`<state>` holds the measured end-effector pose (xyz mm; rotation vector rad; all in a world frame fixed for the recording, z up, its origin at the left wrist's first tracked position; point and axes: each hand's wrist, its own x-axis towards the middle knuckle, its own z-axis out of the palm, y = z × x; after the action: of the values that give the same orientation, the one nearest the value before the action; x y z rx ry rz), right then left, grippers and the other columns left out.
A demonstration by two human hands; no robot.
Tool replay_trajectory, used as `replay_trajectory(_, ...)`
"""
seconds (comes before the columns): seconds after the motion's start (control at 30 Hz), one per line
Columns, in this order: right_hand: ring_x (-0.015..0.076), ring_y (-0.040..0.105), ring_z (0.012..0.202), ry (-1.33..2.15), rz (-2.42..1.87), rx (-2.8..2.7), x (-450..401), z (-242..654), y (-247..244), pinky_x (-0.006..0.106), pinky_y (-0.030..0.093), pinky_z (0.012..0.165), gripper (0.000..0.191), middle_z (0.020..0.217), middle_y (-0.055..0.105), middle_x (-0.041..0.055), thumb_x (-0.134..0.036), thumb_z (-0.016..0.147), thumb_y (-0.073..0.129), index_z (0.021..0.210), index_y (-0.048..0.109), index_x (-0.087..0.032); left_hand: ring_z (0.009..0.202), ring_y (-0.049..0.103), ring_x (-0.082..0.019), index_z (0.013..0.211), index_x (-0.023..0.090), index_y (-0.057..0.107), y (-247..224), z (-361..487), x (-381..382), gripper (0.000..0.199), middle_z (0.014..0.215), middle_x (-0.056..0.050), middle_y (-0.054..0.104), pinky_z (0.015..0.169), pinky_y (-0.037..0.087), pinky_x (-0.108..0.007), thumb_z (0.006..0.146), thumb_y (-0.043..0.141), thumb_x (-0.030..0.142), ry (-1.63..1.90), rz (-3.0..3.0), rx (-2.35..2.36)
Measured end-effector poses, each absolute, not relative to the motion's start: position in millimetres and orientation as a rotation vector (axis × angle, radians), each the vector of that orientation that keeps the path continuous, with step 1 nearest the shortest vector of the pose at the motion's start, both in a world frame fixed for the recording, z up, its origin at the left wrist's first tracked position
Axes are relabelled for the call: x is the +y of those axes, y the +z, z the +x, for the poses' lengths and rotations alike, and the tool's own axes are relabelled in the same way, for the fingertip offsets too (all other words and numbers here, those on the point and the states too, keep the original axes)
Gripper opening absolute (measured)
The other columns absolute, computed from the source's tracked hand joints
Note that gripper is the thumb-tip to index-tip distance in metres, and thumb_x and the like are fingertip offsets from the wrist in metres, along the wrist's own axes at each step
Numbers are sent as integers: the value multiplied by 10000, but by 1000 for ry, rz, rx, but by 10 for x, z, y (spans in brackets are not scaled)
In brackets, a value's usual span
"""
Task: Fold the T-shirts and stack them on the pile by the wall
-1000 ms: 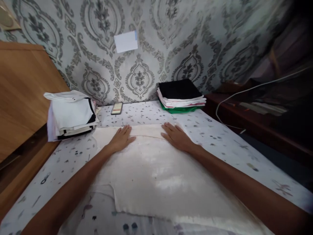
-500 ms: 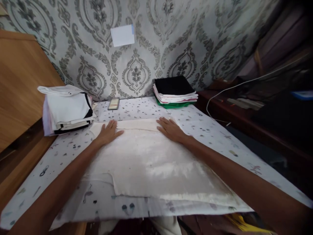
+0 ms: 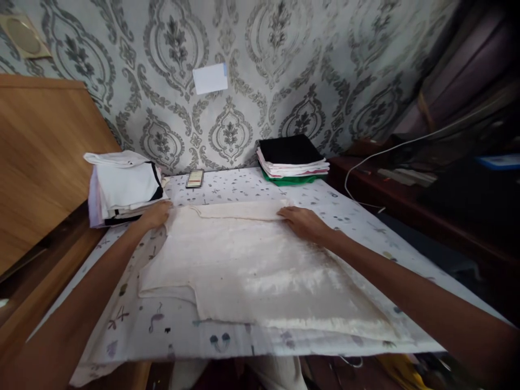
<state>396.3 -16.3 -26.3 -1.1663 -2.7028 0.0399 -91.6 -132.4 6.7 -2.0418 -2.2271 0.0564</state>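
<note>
From my end, darkness swallowed much of the clutter (image 3: 463,187) at right, and I couldn't tell whether either hand was gripping fabric. The cream garment (image 3: 244,260) lay spread on the patterned sheet (image 3: 231,187). I saw the right hand (image 3: 304,223) palm down, fingers bent at its far fold (image 3: 239,210); the left hand (image 3: 157,215), flat on it half a second earlier, had shifted outward beside the white stack (image 3: 125,184).

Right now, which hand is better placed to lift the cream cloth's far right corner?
Probably the right hand: it touches the cream cloth near that corner; the left hand is near the white-topped stack.
</note>
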Motion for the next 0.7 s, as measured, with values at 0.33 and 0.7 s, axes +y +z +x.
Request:
replay_trajectory(0.33, 301, 683, 1175, -100, -1186, -2493, -389, 4172, -151, 444, 578, 951, 470, 1310, 703, 61, -155, 954, 380, 1253, 733, -237, 1108, 607, -296, 1011, 210, 638, 199, -742, -1701, 286, 1110, -136, 657, 848, 511, -400, 912, 379, 137, 102, -1937, -2101)
replay_trajectory(0.7, 293, 627, 1265, -34, -1009, -2768, -563, 4349, -249, 466, 511, 1065, 449, 1367, 665, 99, -191, 916, 446, 1284, 702, -200, 1114, 633, -304, 930, 191, 710, 144, -687, -1829, 296, 1070, -157, 700, 968, 492, -439, 846, 447, 86, 182, -2087, -2039)
